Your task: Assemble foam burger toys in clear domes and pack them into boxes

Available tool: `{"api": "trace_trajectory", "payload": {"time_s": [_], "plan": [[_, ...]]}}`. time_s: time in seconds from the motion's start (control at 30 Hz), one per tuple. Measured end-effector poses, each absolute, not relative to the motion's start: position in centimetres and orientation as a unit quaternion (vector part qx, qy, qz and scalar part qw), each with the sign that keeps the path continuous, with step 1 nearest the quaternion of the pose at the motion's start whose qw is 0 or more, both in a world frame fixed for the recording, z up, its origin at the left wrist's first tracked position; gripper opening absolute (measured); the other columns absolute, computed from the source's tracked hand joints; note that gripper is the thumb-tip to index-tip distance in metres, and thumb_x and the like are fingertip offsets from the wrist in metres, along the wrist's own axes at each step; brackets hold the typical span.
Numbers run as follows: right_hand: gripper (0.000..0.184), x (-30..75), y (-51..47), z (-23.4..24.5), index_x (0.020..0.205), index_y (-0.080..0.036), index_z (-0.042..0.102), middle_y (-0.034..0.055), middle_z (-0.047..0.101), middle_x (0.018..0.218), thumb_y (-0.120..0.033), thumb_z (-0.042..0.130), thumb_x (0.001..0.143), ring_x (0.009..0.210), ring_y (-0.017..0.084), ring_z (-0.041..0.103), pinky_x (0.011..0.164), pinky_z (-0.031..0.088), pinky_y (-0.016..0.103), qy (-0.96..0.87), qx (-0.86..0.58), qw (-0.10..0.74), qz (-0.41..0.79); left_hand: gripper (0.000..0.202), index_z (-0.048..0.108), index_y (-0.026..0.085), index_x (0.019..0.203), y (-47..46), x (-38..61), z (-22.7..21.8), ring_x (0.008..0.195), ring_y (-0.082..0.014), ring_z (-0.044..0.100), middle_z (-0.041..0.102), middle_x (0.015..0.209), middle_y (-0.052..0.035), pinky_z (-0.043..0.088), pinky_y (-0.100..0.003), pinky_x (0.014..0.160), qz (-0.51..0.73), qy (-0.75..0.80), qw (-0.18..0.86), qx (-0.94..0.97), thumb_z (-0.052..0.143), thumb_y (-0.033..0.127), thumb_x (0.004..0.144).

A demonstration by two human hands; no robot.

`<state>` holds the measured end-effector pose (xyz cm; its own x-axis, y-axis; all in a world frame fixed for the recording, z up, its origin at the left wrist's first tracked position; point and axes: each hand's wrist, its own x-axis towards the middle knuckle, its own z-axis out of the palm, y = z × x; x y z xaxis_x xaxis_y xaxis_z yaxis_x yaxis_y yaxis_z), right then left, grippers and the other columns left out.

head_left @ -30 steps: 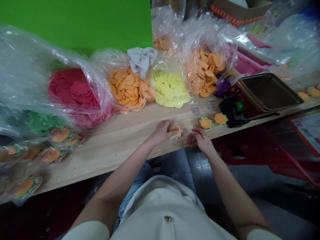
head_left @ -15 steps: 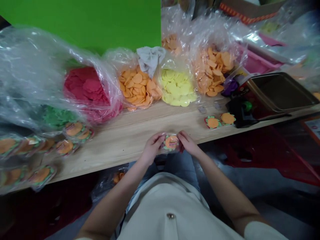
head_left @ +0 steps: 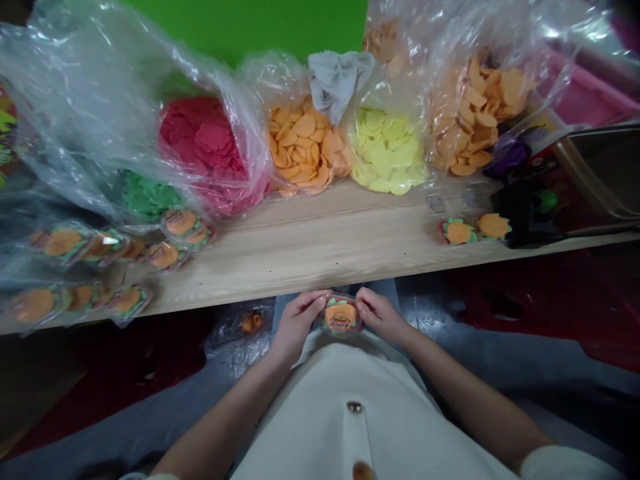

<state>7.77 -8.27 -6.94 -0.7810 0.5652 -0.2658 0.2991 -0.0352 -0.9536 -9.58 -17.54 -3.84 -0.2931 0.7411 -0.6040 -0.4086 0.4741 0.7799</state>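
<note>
Change noted on my feed: the see-through pack (head_left: 341,316), burger-like piece inside, has come off the counter (head_left: 310,250). A second ago it lay on the wood with only one hand at it; now it is held just past the front edge, above the lap and close against the pale garment (head_left: 325,393). My reading: handling this piece has become a two-handed job, with no support from the wood.

Grip: left hand (head_left: 296,327) pinches the pack's left side, thumb and fingers nearly together on it; right hand (head_left: 384,317) does the same at the right side. Both grips narrow, both on the one pack, its orange face up. Can't tell from here whether its casing is fully closed.

Edges: front edge runs just beyond the fingertips, rising a little to the right. Over at the left, the finished-looking packs (head_left: 127,299) sit in two rows; the nearest seems to reach the edge or over it. I would mind it with the left forearm.

Room: plain wood between those packs and two burger pieces (head_left: 459,232) at the right, which sit just beside a black object (head_left: 523,217). Behind, the strip is bounded by bags of red pieces (head_left: 215,143), orange pieces (head_left: 300,143) and yellow pieces (head_left: 387,147); loose film spreads over the left end, worth a wide berth.
</note>
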Motion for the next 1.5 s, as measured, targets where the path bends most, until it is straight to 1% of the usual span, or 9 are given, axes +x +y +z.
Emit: {"api": "trace_trajectory", "payload": {"time_s": [0.1, 0.3, 0.47, 0.63, 0.73, 0.87, 1.13, 1.3, 1.5], "plan": [[0.023, 8.3, -9.0, -6.8, 0.069, -0.020, 0.040, -0.0041, 0.044, 0.061, -0.034, 0.037, 0.087, 0.056, 0.010, 0.042, 0.050, 0.033, 0.021, -0.726, -0.284, 0.069, 0.623, 0.027, 0.068, 0.017, 0.092, -19.1, -10.0, -3.4, 0.077, -0.0150, 0.059, 0.067, 0.090, -0.0061, 0.046, -0.026, 0.072, 0.447, 0.636, 0.609, 0.153, 0.066, 0.033, 0.070], [0.023, 7.8, -9.7, -6.7, 0.070, -0.019, 0.045, -0.0041, 0.045, 0.062, -0.035, 0.040, 0.086, 0.058, 0.010, 0.040, 0.052, 0.031, 0.022, -0.737, -0.248, 0.050, 0.626, 0.019, 0.063, 0.016, 0.075, -19.6, -11.8, -3.0, 0.058, -0.0088, 0.047, 0.057, 0.065, 0.0000, 0.038, -0.020, 0.056, 0.378, 0.599, 0.641, 0.295, 0.064, 0.034, 0.071], [0.027, 7.5, -11.0, -7.3, 0.077, -0.020, 0.044, -0.0036, 0.047, 0.067, -0.044, 0.039, 0.088, 0.061, 0.011, 0.046, 0.054, 0.038, 0.022, -0.628, -0.330, 0.079, 0.700, 0.018, 0.059, 0.016, 0.072, -19.5, -10.9, -3.8, 0.059, -0.0086, 0.046, 0.055, 0.066, 0.0015, 0.037, -0.020, 0.057, 0.440, 0.644, 0.589, 0.212, 0.063, 0.034, 0.072], [0.025, 7.0, -12.2, -7.9, 0.080, -0.023, 0.041, -0.0044, 0.049, 0.063, -0.045, 0.032, 0.090, 0.055, 0.012, 0.051, 0.052, 0.040, 0.023, -0.597, -0.422, 0.149, 0.666, 0.017, 0.055, 0.017, 0.073, -18.5, -9.4, -3.9, 0.061, -0.0080, 0.045, 0.053, 0.068, 0.0027, 0.038, -0.019, 0.059, 0.538, 0.651, 0.514, 0.146, 0.062, 0.032, 0.072], [0.024, 7.2, -11.6, -7.3, 0.079, -0.023, 0.039, -0.0048, 0.046, 0.062, -0.042, 0.029, 0.091, 0.049, 0.012, 0.049, 0.048, 0.039, 0.023, -0.629, -0.421, 0.181, 0.628, 0.018, 0.052, 0.018, 0.074, -18.3, -9.4, -3.0, 0.061, -0.0081, 0.046, 0.052, 0.068, 0.0027, 0.039, -0.020, 0.060, 0.541, 0.640, 0.520, 0.167, 0.060, 0.034, 0.075], [0.022, 7.9, -9.8, -5.7, 0.077, -0.022, 0.042, -0.0029, 0.047, 0.065, -0.036, 0.032, 0.091, 0.054, 0.012, 0.048, 0.051, 0.038, 0.024, -0.735, -0.304, 0.104, 0.598, 0.017, 0.053, 0.017, 0.075, -18.4, -10.6, -1.8, 0.061, -0.0086, 0.046, 0.051, 0.067, 0.0022, 0.038, -0.019, 0.058, 0.438, 0.601, 0.604, 0.286, 0.061, 0.032, 0.076], [0.023, 7.5, -9.0, -4.0, 0.079, -0.021, 0.048, 0.0002, 0.051, 0.072, -0.030, 0.030, 0.091, 0.064, 0.013, 0.046, 0.059, 0.036, 0.024, -0.830, -0.219, 0.046, 0.512, 0.024, 0.062, 0.019, 0.097, -18.6, -11.3, -1.7, 0.086, -0.0155, 0.056, 0.062, 0.097, -0.0063, 0.043, -0.026, 0.075, 0.370, 0.612, 0.593, 0.369, 0.053, 0.034, 0.081], [0.025, 7.3, -9.9, -3.0, 0.078, -0.019, 0.046, 0.0006, 0.050, 0.073, -0.034, 0.031, 0.092, 0.065, 0.012, 0.046, 0.060, 0.035, 0.024, -0.837, -0.193, 0.006, 0.512, 0.022, 0.068, 0.018, 0.079, -19.0, -11.3, -1.0, 0.073, -0.0141, 0.056, 0.063, 0.076, -0.0039, 0.042, -0.026, 0.070, 0.304, 0.640, 0.511, 0.486, 0.055, 0.036, 0.080], [0.018, 7.8, -10.0, -2.9, 0.084, -0.020, 0.043, -0.0003, 0.050, 0.076, -0.031, 0.031, 0.092, 0.068, 0.012, 0.046, 0.063, 0.036, 0.023, -0.806, -0.213, -0.024, 0.552, 0.024, 0.066, 0.018, 0.072, -19.7, -10.5, -2.4, 0.068, -0.0126, 0.055, 0.062, 0.071, -0.0026, 0.041, -0.024, 0.064, 0.309, 0.683, 0.442, 0.493, 0.052, 0.035, 0.082]]}}
